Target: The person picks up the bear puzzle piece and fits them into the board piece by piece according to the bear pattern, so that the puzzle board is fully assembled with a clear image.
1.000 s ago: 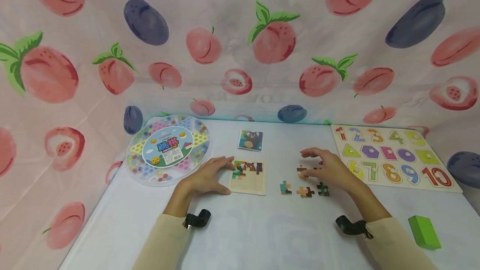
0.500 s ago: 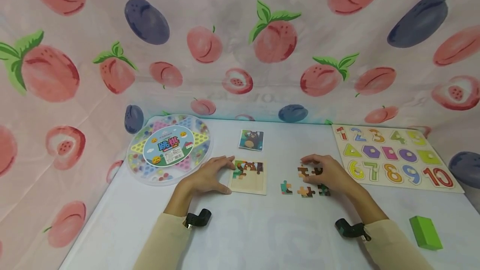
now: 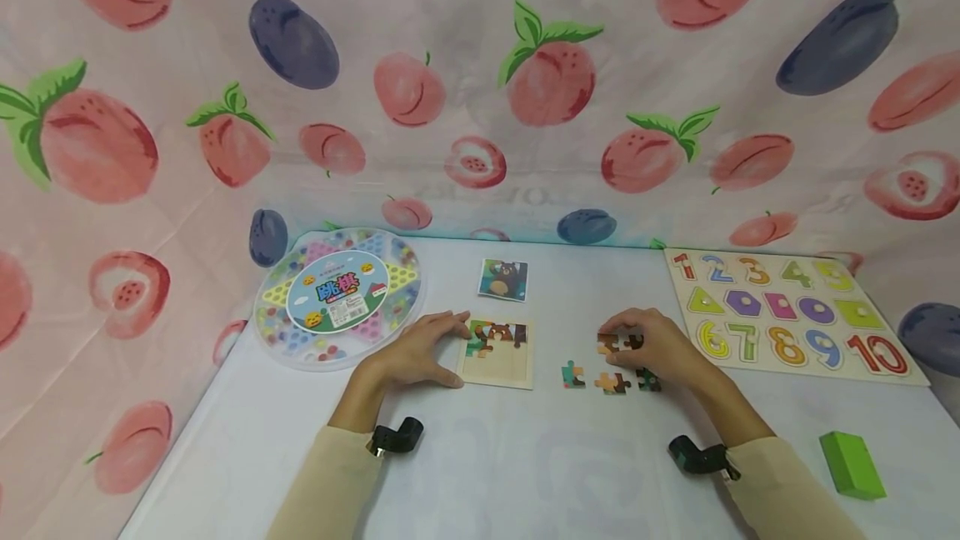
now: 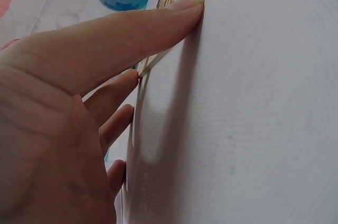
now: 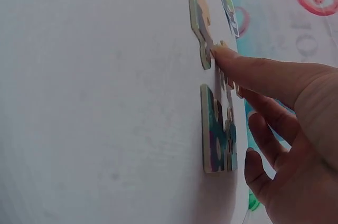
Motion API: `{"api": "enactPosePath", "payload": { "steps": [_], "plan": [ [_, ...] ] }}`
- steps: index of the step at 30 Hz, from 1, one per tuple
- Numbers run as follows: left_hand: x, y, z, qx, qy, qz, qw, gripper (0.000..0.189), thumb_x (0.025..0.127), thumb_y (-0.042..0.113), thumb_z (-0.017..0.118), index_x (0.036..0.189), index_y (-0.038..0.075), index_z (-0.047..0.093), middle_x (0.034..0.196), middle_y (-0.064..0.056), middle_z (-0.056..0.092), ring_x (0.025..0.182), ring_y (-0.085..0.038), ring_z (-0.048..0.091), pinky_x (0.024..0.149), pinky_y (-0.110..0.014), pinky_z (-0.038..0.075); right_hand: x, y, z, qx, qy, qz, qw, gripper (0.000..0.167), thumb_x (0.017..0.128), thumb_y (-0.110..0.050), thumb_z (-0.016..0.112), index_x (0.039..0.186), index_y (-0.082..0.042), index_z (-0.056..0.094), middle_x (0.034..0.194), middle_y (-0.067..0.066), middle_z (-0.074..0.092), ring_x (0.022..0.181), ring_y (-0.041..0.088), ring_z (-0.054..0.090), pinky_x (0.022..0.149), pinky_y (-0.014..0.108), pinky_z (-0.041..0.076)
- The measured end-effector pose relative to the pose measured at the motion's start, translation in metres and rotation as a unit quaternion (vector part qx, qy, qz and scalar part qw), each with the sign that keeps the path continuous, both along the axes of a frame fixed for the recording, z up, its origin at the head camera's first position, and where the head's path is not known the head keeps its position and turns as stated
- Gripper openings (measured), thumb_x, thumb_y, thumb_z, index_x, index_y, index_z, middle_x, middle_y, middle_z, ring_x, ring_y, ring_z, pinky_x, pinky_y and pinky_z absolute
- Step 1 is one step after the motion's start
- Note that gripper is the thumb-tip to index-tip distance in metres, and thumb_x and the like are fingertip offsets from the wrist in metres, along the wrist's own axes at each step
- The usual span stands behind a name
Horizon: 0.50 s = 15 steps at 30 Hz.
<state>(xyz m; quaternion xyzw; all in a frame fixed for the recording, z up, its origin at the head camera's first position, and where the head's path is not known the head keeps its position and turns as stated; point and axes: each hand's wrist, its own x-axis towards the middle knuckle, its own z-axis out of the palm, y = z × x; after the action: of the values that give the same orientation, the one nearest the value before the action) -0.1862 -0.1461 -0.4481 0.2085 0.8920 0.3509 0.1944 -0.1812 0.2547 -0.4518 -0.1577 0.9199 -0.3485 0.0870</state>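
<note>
— Count to the right of the puzzle tray [image 3: 495,371]?
— Five loose puzzle pieces [image 3: 612,384], probably, with some half hidden; one right hand [image 3: 662,347], one number board [image 3: 775,272], one green block [image 3: 852,467].
— And left?
— One left hand [image 3: 422,348], one round game board [image 3: 337,294]. Behind, one picture card [image 3: 503,281].

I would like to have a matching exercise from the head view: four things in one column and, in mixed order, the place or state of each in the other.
Things
1. puzzle tray
2. bear card
3. green block
4. right hand

Places and states
A. on the table, beside the right sleeve
B. at the loose puzzle pieces
C. touched at its edge by the left hand
D. flat, just beyond the partly filled tray

Pairs: 1-C, 2-D, 3-A, 4-B
</note>
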Motion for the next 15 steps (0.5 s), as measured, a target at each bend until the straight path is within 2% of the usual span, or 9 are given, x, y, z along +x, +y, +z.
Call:
{"api": "enactPosePath", "payload": {
  "steps": [3,9,15],
  "plan": [
    [0.0003,-0.0001,0.0002,-0.001,0.001,-0.002,1.0000,0.060,0.073,0.023,0.092,0.126,0.020,0.064,0.166,0.003,0.039,0.160,-0.031,0.022,0.128,-0.062,0.017,0.0014,-0.0012,0.0008,0.001,0.018,0.000,0.9998,0.028,0.083,-0.015,0.084,0.109,-0.015,0.076,0.118,0.005,0.070,0.117,0.028,0.062,0.099,0.046,0.053],
    [0.0000,0.0001,-0.0001,0.001,0.003,-0.003,1.0000,0.060,0.073,0.023,0.092,0.126,0.020,0.064,0.166,0.003,0.039,0.160,-0.032,0.022,0.128,-0.062,0.017,0.0026,-0.0034,0.0014,-0.020,0.016,0.003,0.9997,0.026,0.082,-0.009,0.083,0.108,-0.010,0.077,0.116,0.009,0.064,0.097,0.018,0.065,0.076,0.021,0.055],
    [0.0003,0.0003,-0.0003,-0.004,-0.001,0.000,1.0000,0.060,0.073,0.022,0.092,0.126,0.022,0.064,0.166,0.005,0.038,0.160,-0.030,0.021,0.129,-0.060,0.017,0.0033,-0.0070,0.0051,-0.034,-0.005,-0.007,0.9994,0.033,0.084,-0.007,0.082,0.116,-0.005,0.073,0.116,0.011,0.066,0.090,0.013,0.064,0.069,0.018,0.053]
  ]
}}
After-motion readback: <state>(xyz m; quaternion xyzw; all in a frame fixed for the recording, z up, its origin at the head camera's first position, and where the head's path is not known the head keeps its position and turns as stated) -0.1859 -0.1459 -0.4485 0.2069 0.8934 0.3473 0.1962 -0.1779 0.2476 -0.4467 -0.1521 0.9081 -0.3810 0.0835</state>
